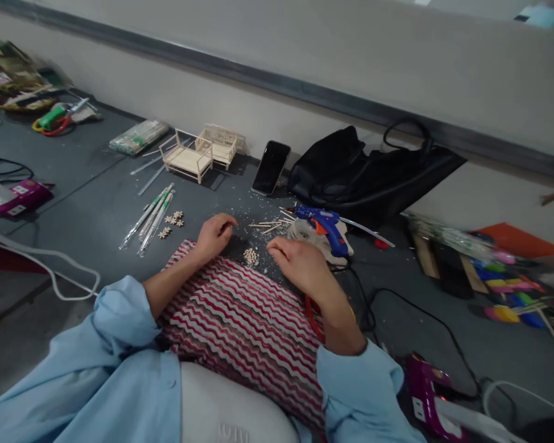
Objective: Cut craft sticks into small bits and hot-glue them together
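My left hand (pixel 213 237) rests at the table's near edge. Its fingers are loosely bent, with a gap beside the thumb and nothing visible between them. Opposite it, my right hand (pixel 300 261) is closed, fingertips together; whatever they may hold is hidden. Between the hands lies a small pile of pale wooden pieces (pixel 251 256). Thin wooden sticks (pixel 270 224) are scattered behind it among crumbs. Small flower-shaped wooden pieces (pixel 172 223) and clear-wrapped glue sticks (pixel 151 216) lie left of my left hand. A blue glue gun (pixel 325 226) lies on a cloth beyond my right hand.
Miniature stick-built furniture (pixel 188 157) stands near the wall, beside a propped phone (pixel 271 167) and black bag (pixel 364 175). A striped cushion (pixel 244 314) covers my lap. Purple power strips (pixel 19 197) sit at both sides, and a black cable (pixel 420 306) runs right.
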`<act>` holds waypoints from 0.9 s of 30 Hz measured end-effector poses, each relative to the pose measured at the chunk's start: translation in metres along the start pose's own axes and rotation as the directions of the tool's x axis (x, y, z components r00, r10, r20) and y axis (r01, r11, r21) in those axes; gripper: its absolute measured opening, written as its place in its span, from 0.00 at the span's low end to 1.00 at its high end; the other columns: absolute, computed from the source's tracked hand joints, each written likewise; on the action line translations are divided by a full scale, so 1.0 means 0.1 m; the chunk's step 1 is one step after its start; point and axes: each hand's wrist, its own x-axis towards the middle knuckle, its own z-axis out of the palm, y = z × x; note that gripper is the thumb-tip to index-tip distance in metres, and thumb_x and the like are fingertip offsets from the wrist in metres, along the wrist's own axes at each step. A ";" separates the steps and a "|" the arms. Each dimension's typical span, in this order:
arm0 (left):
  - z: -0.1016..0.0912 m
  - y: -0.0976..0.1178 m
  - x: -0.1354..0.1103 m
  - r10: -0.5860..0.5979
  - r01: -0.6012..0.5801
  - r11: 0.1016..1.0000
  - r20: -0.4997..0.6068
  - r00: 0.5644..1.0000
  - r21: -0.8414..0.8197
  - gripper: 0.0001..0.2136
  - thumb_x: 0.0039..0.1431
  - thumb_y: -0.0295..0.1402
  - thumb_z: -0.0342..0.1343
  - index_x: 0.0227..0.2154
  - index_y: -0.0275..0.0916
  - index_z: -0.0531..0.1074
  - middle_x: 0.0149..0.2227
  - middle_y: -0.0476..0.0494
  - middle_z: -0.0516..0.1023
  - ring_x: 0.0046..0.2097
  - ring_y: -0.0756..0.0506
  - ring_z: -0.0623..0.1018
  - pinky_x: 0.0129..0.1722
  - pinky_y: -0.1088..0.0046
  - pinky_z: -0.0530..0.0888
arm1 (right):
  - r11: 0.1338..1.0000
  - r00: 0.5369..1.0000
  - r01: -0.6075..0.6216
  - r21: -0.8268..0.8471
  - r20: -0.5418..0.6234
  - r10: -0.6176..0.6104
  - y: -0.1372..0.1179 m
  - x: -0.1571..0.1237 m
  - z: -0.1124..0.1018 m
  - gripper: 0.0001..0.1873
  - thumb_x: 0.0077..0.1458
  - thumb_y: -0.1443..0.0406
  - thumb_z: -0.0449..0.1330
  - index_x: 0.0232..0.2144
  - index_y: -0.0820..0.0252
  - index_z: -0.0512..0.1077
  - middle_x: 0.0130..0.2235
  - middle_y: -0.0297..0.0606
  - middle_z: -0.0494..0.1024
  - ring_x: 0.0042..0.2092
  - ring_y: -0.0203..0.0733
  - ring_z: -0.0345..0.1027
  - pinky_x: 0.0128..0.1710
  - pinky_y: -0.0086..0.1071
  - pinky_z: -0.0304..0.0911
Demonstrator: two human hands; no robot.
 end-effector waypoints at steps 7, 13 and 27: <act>-0.02 0.01 0.07 -0.182 0.165 0.969 -0.078 0.980 -0.187 0.11 0.56 0.26 0.46 0.36 0.38 0.73 0.20 0.55 0.62 0.23 0.52 0.62 0.25 0.76 0.61 | 0.936 0.955 -0.286 -0.206 0.018 0.296 0.12 0.27 0.31 0.14 0.63 0.59 0.51 0.36 0.57 0.76 0.36 0.43 0.82 0.38 0.44 0.74 0.32 0.31 0.58; -0.03 0.00 0.08 -0.272 0.215 0.884 -0.084 0.959 -0.415 0.09 0.60 0.32 0.49 0.39 0.38 0.72 0.22 0.54 0.64 0.23 0.52 0.63 0.24 0.77 0.62 | 0.940 0.958 -0.270 -0.209 0.037 0.283 0.18 0.26 0.38 0.16 0.63 0.69 0.47 0.44 0.61 0.74 0.38 0.47 0.81 0.41 0.48 0.75 0.36 0.34 0.61; 0.06 -0.10 0.03 -0.165 0.162 0.967 0.000 0.986 -0.198 0.11 0.51 0.23 0.47 0.33 0.38 0.73 0.32 0.47 0.76 0.35 0.48 0.74 0.37 0.71 0.71 | 0.995 0.978 -0.056 -0.080 0.197 0.071 0.16 0.19 0.33 0.10 0.59 0.67 0.53 0.34 0.53 0.75 0.37 0.34 0.81 0.38 0.41 0.72 0.33 0.30 0.54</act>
